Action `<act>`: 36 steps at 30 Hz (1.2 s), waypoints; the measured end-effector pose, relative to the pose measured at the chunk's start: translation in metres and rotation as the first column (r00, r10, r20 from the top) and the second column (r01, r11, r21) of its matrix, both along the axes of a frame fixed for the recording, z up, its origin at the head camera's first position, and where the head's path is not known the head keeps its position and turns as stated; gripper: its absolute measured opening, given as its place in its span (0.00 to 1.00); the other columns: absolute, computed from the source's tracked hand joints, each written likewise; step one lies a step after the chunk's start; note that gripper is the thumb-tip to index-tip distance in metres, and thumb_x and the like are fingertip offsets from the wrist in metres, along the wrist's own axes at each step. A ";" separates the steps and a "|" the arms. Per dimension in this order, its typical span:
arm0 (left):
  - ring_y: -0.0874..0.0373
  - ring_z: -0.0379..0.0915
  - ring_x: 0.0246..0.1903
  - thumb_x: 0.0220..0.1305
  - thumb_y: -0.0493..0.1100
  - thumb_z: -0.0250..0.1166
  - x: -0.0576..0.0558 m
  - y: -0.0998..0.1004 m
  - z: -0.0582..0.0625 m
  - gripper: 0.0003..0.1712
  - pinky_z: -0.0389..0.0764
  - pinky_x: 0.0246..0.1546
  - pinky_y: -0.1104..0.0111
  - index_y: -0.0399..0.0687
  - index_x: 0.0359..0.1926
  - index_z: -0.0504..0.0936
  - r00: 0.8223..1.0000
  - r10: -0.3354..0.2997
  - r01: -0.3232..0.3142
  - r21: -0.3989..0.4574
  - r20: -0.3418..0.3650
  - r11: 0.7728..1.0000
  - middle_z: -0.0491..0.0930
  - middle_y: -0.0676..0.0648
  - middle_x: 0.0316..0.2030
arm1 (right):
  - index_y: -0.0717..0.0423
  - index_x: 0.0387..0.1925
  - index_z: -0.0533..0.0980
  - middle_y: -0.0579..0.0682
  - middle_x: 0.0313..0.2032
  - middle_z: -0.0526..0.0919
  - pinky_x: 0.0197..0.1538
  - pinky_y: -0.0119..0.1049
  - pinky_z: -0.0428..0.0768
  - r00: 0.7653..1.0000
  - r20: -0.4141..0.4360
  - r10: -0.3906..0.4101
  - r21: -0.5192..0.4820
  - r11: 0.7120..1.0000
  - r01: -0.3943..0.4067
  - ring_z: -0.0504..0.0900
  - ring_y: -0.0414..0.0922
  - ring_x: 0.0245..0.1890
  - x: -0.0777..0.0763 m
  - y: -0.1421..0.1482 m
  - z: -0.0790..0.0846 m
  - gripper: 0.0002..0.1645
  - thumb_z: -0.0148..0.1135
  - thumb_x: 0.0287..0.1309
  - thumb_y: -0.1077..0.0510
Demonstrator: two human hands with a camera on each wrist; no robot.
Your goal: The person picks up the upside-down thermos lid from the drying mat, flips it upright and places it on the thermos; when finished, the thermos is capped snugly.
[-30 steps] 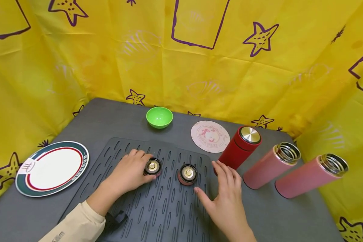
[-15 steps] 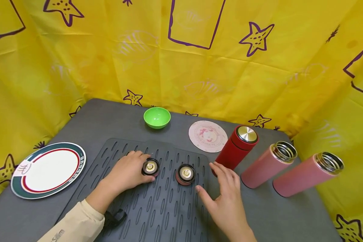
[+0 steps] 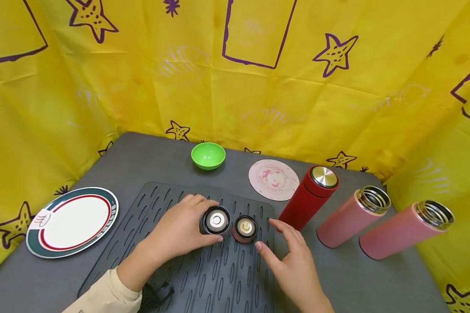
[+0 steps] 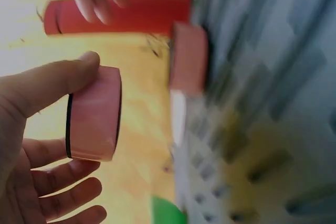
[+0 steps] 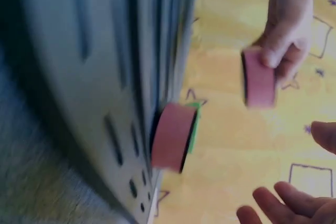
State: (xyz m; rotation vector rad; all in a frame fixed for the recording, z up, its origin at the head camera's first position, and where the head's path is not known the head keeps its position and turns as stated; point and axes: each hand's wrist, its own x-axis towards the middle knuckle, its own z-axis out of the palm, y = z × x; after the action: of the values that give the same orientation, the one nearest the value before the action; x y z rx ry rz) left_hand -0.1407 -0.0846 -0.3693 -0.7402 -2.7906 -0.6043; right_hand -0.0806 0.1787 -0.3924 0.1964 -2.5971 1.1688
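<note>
A pink bottle lid (image 3: pixel 216 221) with a black rim is pinched between the thumb and fingers of my left hand (image 3: pixel 182 227). In the left wrist view this pink lid (image 4: pixel 94 115) hangs apart from the dark ribbed mat (image 4: pixel 262 103). A second pink lid (image 3: pixel 243 229) lies on the mat, its silvery inside facing up. My right hand (image 3: pixel 295 263) is beside that lid, thumb and fingers spread around nothing. The right wrist view has the second lid (image 5: pixel 173 137) on the mat and the held lid (image 5: pixel 260 80) above it.
Two pink bottles (image 3: pixel 342 224) (image 3: pixel 397 234) stand uncapped on the right. Next to them stands a red bottle (image 3: pixel 305 200) with a metal-topped cap. A round pink mat (image 3: pixel 274 179) and a green bowl (image 3: pixel 208 156) are at the back, an oval plate (image 3: pixel 76 224) at the left.
My left hand has raised its lid off the mat and shifted it right, closer to the second lid. The right hand has stayed nearly in place.
</note>
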 end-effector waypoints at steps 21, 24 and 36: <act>0.65 0.67 0.42 0.36 0.58 0.83 0.038 0.044 0.035 0.42 0.75 0.39 0.69 0.55 0.56 0.80 0.978 -0.192 0.200 0.115 -0.077 0.973 0.73 0.60 0.45 | 0.45 0.40 0.83 0.44 0.25 0.83 0.31 0.35 0.73 0.955 0.219 0.202 -0.395 0.913 -0.103 0.80 0.43 0.29 0.009 -0.014 0.018 0.08 0.70 0.58 0.52; 0.65 0.67 0.42 0.36 0.56 0.84 0.038 0.046 0.035 0.42 0.75 0.41 0.69 0.55 0.56 0.80 0.976 -0.205 0.213 0.117 -0.081 0.970 0.72 0.59 0.45 | 0.47 0.40 0.82 0.46 0.24 0.83 0.30 0.34 0.73 0.948 0.226 0.224 -0.420 0.901 -0.112 0.81 0.44 0.29 0.009 -0.013 0.019 0.08 0.70 0.58 0.53; 0.62 0.66 0.47 0.41 0.54 0.82 0.039 0.053 0.033 0.46 0.76 0.45 0.68 0.55 0.62 0.73 0.964 -0.251 0.261 0.148 -0.083 0.954 0.70 0.55 0.49 | 0.47 0.41 0.82 0.44 0.25 0.83 0.38 0.37 0.74 0.969 0.170 0.180 -0.404 0.910 -0.098 0.81 0.44 0.30 0.010 -0.008 0.020 0.10 0.71 0.56 0.56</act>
State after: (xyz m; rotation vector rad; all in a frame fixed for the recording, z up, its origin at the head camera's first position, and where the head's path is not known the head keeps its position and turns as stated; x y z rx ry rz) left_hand -0.1017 -0.0317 -0.3367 -1.0757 -2.5711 -0.8208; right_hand -0.0706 0.1707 -0.3719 0.1866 -2.4750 1.8212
